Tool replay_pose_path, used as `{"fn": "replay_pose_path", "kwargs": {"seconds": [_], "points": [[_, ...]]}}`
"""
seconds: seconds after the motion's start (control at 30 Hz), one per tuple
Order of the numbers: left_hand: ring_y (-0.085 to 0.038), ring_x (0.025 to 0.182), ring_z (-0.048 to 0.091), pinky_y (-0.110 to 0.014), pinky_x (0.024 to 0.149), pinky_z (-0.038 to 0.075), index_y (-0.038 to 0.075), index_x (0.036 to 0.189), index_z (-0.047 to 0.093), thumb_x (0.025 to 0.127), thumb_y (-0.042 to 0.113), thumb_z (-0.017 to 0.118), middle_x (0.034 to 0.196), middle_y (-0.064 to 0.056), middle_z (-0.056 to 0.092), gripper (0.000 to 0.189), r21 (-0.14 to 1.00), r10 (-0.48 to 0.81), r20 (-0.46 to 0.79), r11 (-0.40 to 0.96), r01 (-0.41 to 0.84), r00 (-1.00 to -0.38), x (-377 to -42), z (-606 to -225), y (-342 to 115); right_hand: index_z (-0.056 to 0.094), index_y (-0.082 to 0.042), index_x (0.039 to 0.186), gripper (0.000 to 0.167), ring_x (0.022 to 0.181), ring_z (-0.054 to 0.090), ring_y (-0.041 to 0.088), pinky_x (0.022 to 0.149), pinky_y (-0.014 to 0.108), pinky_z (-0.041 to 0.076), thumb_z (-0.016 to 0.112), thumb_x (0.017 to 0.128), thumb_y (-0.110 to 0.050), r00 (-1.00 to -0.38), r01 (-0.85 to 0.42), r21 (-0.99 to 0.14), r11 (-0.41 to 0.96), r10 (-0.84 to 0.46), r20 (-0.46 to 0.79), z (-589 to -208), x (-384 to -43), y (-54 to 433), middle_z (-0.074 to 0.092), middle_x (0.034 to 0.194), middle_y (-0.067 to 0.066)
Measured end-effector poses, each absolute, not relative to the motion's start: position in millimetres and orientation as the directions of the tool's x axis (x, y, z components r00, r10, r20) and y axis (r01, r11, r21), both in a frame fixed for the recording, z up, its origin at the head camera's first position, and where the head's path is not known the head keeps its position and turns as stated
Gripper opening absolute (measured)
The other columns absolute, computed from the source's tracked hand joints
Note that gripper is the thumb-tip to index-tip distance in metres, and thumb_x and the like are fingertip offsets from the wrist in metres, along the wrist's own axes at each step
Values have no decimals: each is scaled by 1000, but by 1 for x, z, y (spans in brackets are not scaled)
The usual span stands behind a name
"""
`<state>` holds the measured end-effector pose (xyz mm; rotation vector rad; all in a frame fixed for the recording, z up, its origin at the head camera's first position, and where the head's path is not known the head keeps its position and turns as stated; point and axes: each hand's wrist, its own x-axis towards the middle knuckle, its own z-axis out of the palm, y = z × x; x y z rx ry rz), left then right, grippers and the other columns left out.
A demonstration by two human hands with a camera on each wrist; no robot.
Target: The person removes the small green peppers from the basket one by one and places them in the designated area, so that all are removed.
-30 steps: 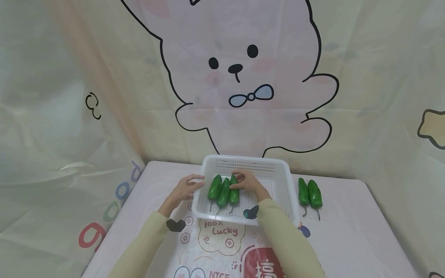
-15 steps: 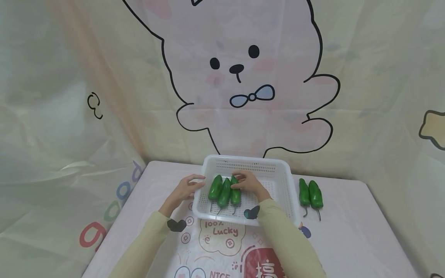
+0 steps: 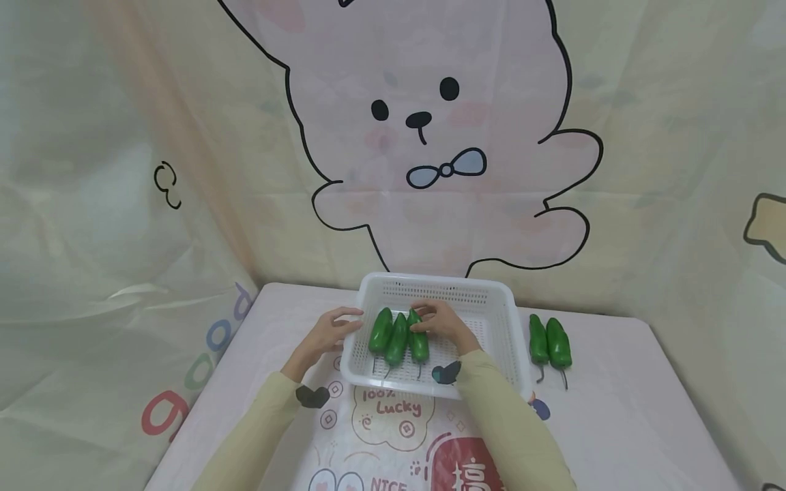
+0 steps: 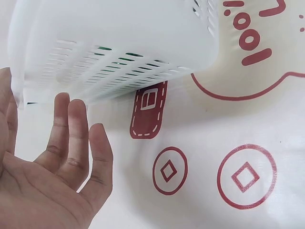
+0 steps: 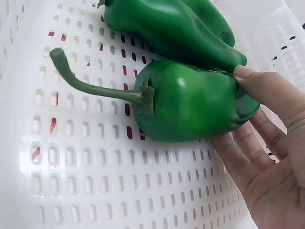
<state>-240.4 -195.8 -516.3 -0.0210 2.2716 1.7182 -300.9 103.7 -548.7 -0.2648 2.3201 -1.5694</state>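
Observation:
A white perforated plastic basket point(image 3: 517, 341) stands on the table, holding three green peppers side by side with their stems toward the near side. My right hand point(image 3: 443, 324) reaches into it and pinches the tip end of the rightmost pepper point(image 5: 186, 105), thumb on top and fingers beneath. Close on its left lie the middle pepper point(image 3: 396, 341) and the left pepper point(image 3: 381, 331). At the basket's left rim is my left hand point(image 3: 328, 332), its fingers loosely extended along the outer wall point(image 4: 143, 24) in the left wrist view.
Two more green peppers point(image 3: 548, 343) lie side by side on the table point(image 3: 638, 409), right of the basket. Behind the table hangs a cloth backdrop point(image 3: 479, 225) with a cartoon bear. Printed drawings and lettering mark the table cover in front.
The stem end of the rightmost pepper has swung slightly to the right, away from the middle pepper, under my right hand. My left hand has stayed at the rim.

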Motion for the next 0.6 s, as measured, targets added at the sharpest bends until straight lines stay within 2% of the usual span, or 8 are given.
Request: {"fn": "replay_pose_path", "kwargs": {"seconds": [0.33,0.6], "points": [[-36,113,64,-58,92,55,17,135,63,100,27,67,129,-15,64,36,936,168,-245,298,-188,-955,-241,-513,-197,66,-9,132,57,110,65,31,83,39,61,87,80,-8,-940,73,-920,385,-281,-192,-545,-302,106,65,125,13],[-38,114,63,-60,92,54,16,137,63,99,30,70,130,-17,64,41,935,156,-242,301,-187,-958,-242,-515,-196,63,-5,136,57,114,63,36,86,41,60,84,83,-5,-933,52,-941,335,-319,-165,-540,-300,109,62,129,21]]}}
